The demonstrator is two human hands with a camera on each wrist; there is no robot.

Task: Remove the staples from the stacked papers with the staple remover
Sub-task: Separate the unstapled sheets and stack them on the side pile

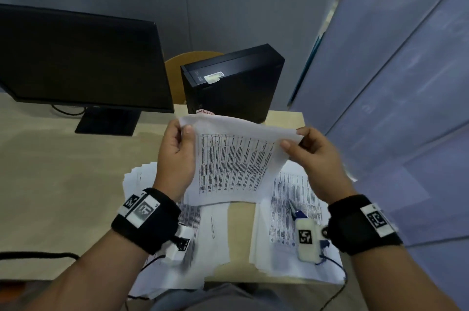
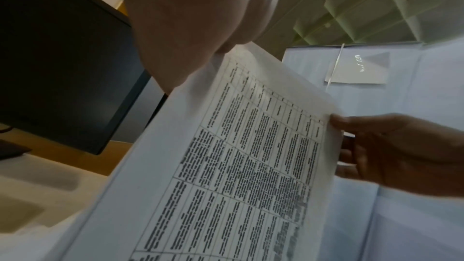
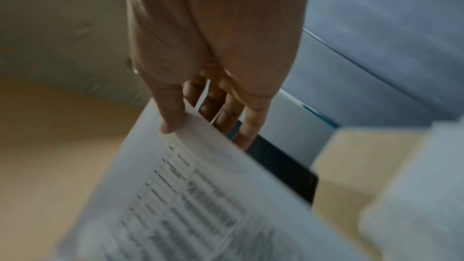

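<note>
Both hands lift a printed sheet set [image 1: 236, 161] above the desk [image 1: 63, 171]: left hand [image 1: 175, 155] pinches its left top corner, right hand [image 1: 317, 158] pinches the right corner. Blue-handled staple remover [image 1: 295, 210] lies on the right paper pile [image 1: 286, 211], untouched; another pile [image 1: 203, 232] lies left

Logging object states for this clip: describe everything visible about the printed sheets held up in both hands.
The held sheets are white paper printed with a black ruled table of dense text, too blurred to read. They are lifted above the desk, tilted toward the person, top edge slightly bowed. The left hand pinches the top left corner, the right hand the top right. No staple is discernible.
</note>
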